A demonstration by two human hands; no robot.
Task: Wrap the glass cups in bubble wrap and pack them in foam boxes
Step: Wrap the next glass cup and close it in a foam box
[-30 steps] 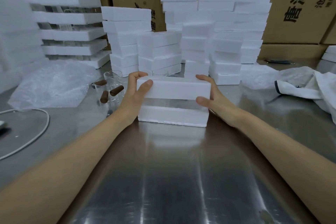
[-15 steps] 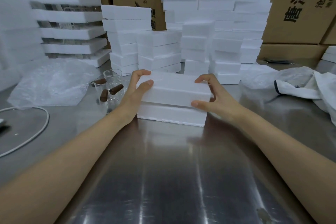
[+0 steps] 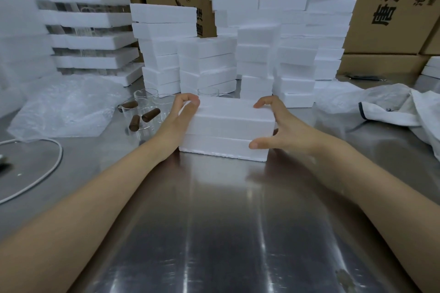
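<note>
White foam box (image 3: 228, 126) (lid on) gripped at both ends by hands: left hand (image 3: 182, 114), right hand (image 3: 285, 126)

Dim, cool light from above; streaky glare on steel table (image 3: 226, 233). Wide-angle lens bends the edges; far left is soft, w/ slight blur.

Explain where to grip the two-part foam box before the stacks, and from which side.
Grip the foam box at its short ends, left hand and right hand coming from either side, spanning the seam. It lies flat, lid on base; clamping both halves should keep them together.
</note>
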